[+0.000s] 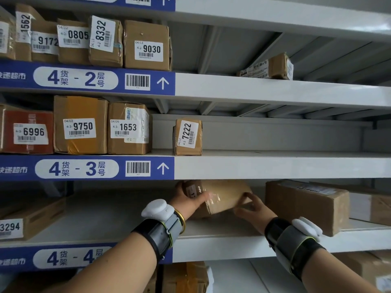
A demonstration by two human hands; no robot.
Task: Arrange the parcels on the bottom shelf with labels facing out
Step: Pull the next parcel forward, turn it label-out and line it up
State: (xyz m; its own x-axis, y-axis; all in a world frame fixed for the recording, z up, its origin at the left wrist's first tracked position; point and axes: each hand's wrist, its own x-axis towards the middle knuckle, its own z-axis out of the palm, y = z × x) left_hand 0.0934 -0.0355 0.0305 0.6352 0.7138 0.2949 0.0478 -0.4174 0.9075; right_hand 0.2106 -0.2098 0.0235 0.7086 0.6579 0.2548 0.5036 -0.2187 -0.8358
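A small brown cardboard parcel wrapped in clear tape is tilted just above the white shelf marked 4-4. My left hand grips its left end, where a white label partly shows. My right hand holds its lower right corner. Both wrists wear black bands with white devices. To the right, a larger brown box lies on the same shelf with its label on top. At the far left sits a flat parcel numbered 3294.
Upper shelves 4-2 and 4-3 hold labelled boxes on the left; parcel 7222 stands alone on 4-3. Another box sits at the far right of shelf 4-4. More parcels lie on the shelf below.
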